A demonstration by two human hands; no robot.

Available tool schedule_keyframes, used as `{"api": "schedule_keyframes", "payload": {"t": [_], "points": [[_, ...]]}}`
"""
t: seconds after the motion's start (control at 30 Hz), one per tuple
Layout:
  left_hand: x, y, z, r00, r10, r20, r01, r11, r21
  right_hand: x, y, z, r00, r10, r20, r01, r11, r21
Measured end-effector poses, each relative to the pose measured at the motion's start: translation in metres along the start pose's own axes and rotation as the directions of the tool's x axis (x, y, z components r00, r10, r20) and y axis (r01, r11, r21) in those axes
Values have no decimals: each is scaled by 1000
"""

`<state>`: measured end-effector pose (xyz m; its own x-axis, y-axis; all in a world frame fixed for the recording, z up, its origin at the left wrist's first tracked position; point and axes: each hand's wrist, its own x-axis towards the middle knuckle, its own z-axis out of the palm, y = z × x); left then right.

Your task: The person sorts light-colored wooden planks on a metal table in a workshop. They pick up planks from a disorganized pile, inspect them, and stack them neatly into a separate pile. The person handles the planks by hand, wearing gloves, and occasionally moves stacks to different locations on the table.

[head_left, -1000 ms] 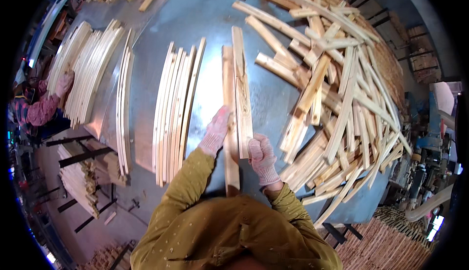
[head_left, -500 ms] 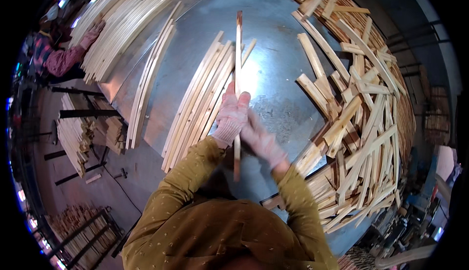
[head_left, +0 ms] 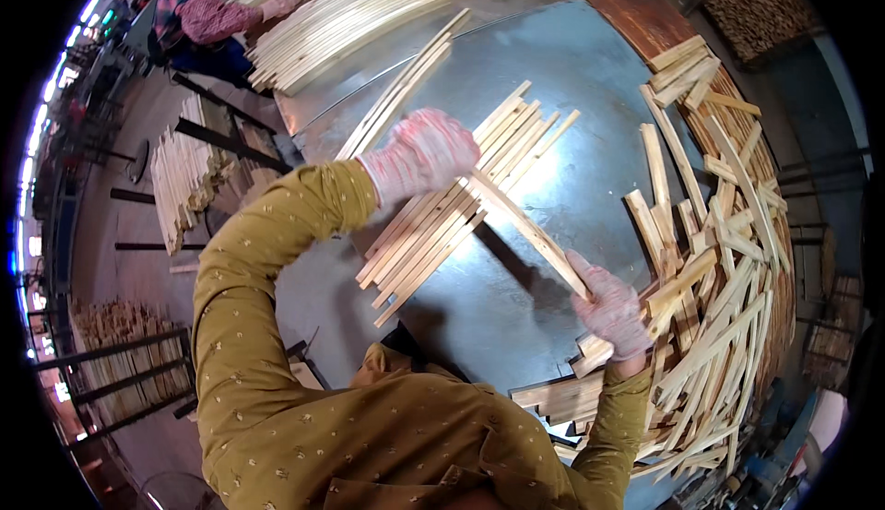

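Observation:
A pale wooden strip [head_left: 527,228] slants between my two gloved hands, raised over the metal table [head_left: 442,312]. My left hand [head_left: 430,152], in a white and red knitted glove, is closed round its upper left end. Near the pile on the right, my right hand [head_left: 610,312] grips the lower end, with the thumb lying along the wood. Beneath the strip and my left hand lies a row of wooden strips [head_left: 433,238] side by side, partly covered. A thinner group of strips [head_left: 406,81] rests farther back, its near end hidden by my left hand.
A large jumbled heap of wood strips [head_left: 724,298] covers the table's right side. At the far left, a person [head_left: 207,17] handles a broad stack of strips [head_left: 346,30]. Black metal racks [head_left: 129,372] holding wood stand on the floor to the left.
My hands were together on an upright-pointing strip; now they are apart at its two ends, and it lies slanted from upper left to lower right. The view has also shifted.

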<state>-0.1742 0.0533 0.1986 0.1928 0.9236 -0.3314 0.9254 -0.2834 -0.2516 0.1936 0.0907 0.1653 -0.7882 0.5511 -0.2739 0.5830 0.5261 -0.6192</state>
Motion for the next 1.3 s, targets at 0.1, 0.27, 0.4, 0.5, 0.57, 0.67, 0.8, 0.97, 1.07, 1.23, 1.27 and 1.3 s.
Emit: {"api": "schedule_keyframes", "payload": {"t": [0.1, 0.27, 0.4, 0.5, 0.57, 0.67, 0.8, 0.97, 1.07, 1.23, 1.27, 1.3], "points": [[-55, -7, 5, 953, 87, -289, -118, 989, -89, 14, -7, -7, 984, -176, 18, 177, 972, -156], [-88, 22, 59, 962, 138, 236, -36, 919, -393, 43, -55, -28, 904, -401, 150, 427, 825, -370], [-100, 10, 123, 924, -367, 110, 336, 636, -695, 81, -66, -78, 639, -598, -484, 309, 775, -551], [-65, -29, 149, 787, -579, 213, 567, 544, -618, 37, 32, -105, 584, -259, -770, -521, 608, -600], [-47, -53, 174, 735, -672, 92, 617, 606, -501, -11, 101, -107, 519, -13, -855, -822, 268, -503], [-33, -72, 203, 788, -616, -11, 597, 767, -235, -56, 128, -90, 148, 411, -899, -971, -115, -212], [-24, -78, 192, 626, -768, 136, 460, 223, -860, -124, 170, -57, -84, 838, -539, -994, -28, 110], [-24, -83, 220, 606, -750, 264, 759, 446, -475, -170, 213, 18, -188, 821, -539, -906, 66, 418], [-20, -53, 175, 599, -717, 358, 784, 433, -445, -186, 217, 34, -210, 769, -604, -859, 150, 490], [-12, -6, 142, 719, -691, -75, 560, 639, -527, -145, 211, 56, -95, 548, -831, -933, 243, 266], [-7, 22, 124, 713, -668, -214, 389, 630, -672, -133, 207, 53, -206, 693, -691, -907, 129, 400], [2, 49, 111, 676, -650, -347, 179, 602, -778, -129, 205, 43, -308, 796, -521, -862, -2, 507]]}}
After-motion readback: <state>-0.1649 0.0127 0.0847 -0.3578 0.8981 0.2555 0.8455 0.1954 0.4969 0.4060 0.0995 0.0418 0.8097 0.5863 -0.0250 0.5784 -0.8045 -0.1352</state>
